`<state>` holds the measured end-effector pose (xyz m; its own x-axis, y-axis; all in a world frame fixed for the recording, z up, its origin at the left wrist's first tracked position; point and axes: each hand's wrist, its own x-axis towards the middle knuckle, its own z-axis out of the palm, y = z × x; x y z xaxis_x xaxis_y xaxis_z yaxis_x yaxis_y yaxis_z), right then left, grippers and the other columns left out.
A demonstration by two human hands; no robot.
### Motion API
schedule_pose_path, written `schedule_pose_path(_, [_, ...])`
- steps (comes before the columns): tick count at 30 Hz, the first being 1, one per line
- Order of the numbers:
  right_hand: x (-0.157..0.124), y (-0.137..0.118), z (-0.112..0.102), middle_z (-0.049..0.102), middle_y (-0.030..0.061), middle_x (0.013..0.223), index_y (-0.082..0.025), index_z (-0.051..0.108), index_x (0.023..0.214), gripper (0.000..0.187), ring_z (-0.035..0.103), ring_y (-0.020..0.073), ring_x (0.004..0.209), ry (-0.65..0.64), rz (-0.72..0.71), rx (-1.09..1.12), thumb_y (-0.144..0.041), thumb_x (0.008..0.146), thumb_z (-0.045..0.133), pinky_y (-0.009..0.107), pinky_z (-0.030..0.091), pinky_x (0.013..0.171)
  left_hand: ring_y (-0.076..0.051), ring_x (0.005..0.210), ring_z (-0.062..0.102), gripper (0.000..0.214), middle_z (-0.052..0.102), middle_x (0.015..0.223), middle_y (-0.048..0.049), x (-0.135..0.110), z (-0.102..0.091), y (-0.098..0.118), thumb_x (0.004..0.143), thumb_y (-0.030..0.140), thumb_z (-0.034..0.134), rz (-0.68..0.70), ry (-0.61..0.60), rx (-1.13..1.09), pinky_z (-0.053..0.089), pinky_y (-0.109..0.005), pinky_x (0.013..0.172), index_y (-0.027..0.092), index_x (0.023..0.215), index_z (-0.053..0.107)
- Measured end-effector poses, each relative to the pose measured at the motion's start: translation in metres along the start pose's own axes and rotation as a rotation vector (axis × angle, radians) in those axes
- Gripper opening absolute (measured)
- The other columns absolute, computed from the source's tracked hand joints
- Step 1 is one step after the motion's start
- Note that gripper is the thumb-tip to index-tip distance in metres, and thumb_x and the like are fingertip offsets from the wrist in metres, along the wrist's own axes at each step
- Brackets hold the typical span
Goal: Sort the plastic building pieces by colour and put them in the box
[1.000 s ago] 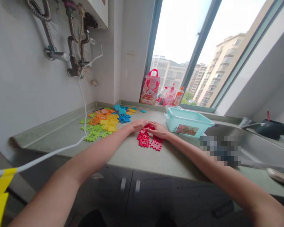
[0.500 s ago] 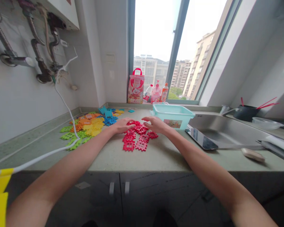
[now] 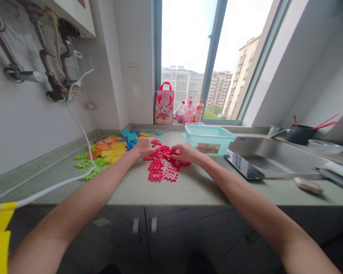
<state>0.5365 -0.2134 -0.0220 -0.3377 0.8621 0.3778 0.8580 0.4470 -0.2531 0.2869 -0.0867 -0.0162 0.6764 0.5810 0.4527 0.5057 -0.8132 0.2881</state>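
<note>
A heap of flat red plastic building tiles [image 3: 163, 167] lies on the grey-green counter [image 3: 188, 186]. My left hand [image 3: 145, 147] curls its fingers round the tiles on the heap's left side. On the heap's right side my right hand [image 3: 183, 152] is closed over more red tiles. Two red tiles lie loose in front of the hands. A spread of orange, yellow, green and blue tiles [image 3: 110, 150] covers the counter to the left.
A pale turquoise plastic tub [image 3: 208, 139] stands just behind my right hand. A phone [image 3: 244, 166] lies beside a steel sink [image 3: 277, 160]. A red bag [image 3: 164, 104] and bottles [image 3: 190, 112] sit on the window sill. A white cable [image 3: 74, 175] crosses the counter's left part.
The view swung right, then steadied. Both hands went from lying flat and apart on the red heap to drawn together with fingers curled over the tiles.
</note>
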Motion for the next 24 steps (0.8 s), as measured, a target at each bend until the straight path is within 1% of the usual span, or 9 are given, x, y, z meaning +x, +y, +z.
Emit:
schedule_pose_path(2, [0.0, -0.001, -0.002, 0.082, 0.0047, 0.097, -0.022, 0.081, 0.098, 0.011, 0.073, 0.0195, 0.086, 0.005, 0.008, 0.009, -0.03, 0.093, 0.075, 0.027, 0.05, 0.082, -0.027, 0.103, 0.075, 0.048, 0.081, 0.111, -0.0065, -0.001, -0.01, 0.001, 0.088, 0.054, 0.068, 0.007, -0.024, 0.064, 0.056, -0.032, 0.093, 0.022, 0.123, 0.076])
schedule_pose_path(6, [0.0, -0.003, -0.003, 0.08, 0.0068, 0.094, -0.021, 0.079, 0.092, 0.025, 0.072, 0.0207, 0.085, 0.003, 0.039, -0.018, -0.043, 0.098, 0.072, 0.028, 0.05, 0.079, -0.026, 0.097, 0.075, 0.051, 0.082, 0.106, -0.0035, -0.004, -0.02, -0.001, 0.082, 0.052, 0.073, 0.005, -0.191, 0.183, 0.055, -0.029, 0.083, 0.025, 0.125, 0.076])
schedule_pose_path(8, [0.0, -0.005, -0.001, 0.08, 0.0085, 0.102, -0.02, 0.079, 0.102, 0.03, 0.073, 0.0223, 0.092, 0.026, 0.041, -0.047, -0.049, 0.097, 0.072, 0.029, 0.051, 0.083, -0.027, 0.103, 0.074, 0.05, 0.081, 0.109, -0.0034, -0.005, -0.019, -0.002, 0.083, 0.054, 0.071, 0.023, -0.222, 0.21, 0.054, -0.029, 0.086, 0.026, 0.124, 0.077])
schedule_pose_path(11, [0.0, -0.008, 0.003, 0.077, 0.0115, 0.117, -0.022, 0.075, 0.124, 0.043, 0.073, 0.0246, 0.102, 0.061, 0.02, -0.092, -0.053, 0.095, 0.074, 0.031, 0.052, 0.09, -0.029, 0.115, 0.069, 0.047, 0.078, 0.119, -0.0076, -0.005, -0.016, 0.0, 0.092, 0.056, 0.06, 0.097, -0.17, 0.227, 0.052, -0.033, 0.098, 0.024, 0.121, 0.078])
schedule_pose_path(12, [0.0, -0.009, 0.003, 0.076, 0.0115, 0.118, -0.023, 0.076, 0.125, 0.042, 0.073, 0.0246, 0.102, 0.048, 0.012, -0.099, -0.052, 0.095, 0.074, 0.031, 0.052, 0.09, -0.029, 0.118, 0.068, 0.046, 0.077, 0.121, -0.0093, -0.004, -0.014, 0.001, 0.095, 0.054, 0.056, 0.119, -0.153, 0.22, 0.051, -0.035, 0.102, 0.023, 0.121, 0.078])
schedule_pose_path(14, [0.0, -0.011, 0.003, 0.078, 0.0098, 0.112, -0.024, 0.08, 0.119, 0.032, 0.074, 0.0235, 0.098, -0.003, -0.011, -0.091, -0.048, 0.097, 0.072, 0.03, 0.052, 0.089, -0.029, 0.12, 0.066, 0.044, 0.075, 0.124, -0.0114, -0.003, -0.011, 0.001, 0.097, 0.049, 0.054, 0.161, -0.132, 0.187, 0.049, -0.037, 0.106, 0.02, 0.121, 0.078])
schedule_pose_path(18, [-0.001, -0.012, 0.0, 0.082, 0.005, 0.105, -0.025, 0.083, 0.109, 0.021, 0.074, 0.0207, 0.092, -0.054, -0.058, -0.04, -0.037, 0.094, 0.074, 0.027, 0.052, 0.084, -0.029, 0.121, 0.065, 0.041, 0.074, 0.123, -0.0114, -0.005, -0.007, 0.004, 0.09, 0.043, 0.065, 0.278, -0.125, 0.101, 0.048, -0.038, 0.108, 0.02, 0.121, 0.077])
schedule_pose_path(21, [-0.001, -0.01, -0.003, 0.083, 0.0028, 0.102, -0.025, 0.083, 0.108, 0.02, 0.075, 0.0188, 0.087, -0.038, -0.061, -0.006, -0.032, 0.091, 0.076, 0.024, 0.051, 0.08, -0.028, 0.118, 0.067, 0.042, 0.074, 0.124, -0.0104, -0.008, -0.006, 0.01, 0.089, 0.048, 0.069, 0.324, -0.156, 0.01, 0.049, -0.038, 0.108, 0.021, 0.122, 0.076])
schedule_pose_path(24, [0.0, -0.009, -0.005, 0.083, 0.0029, 0.098, -0.024, 0.083, 0.111, 0.02, 0.076, 0.0179, 0.085, 0.041, -0.045, 0.039, -0.027, 0.093, 0.072, 0.023, 0.051, 0.077, -0.028, 0.117, 0.068, 0.046, 0.075, 0.125, -0.0093, -0.011, -0.005, 0.017, 0.091, 0.057, 0.068, 0.292, -0.184, -0.05, 0.05, -0.038, 0.106, 0.023, 0.121, 0.077])
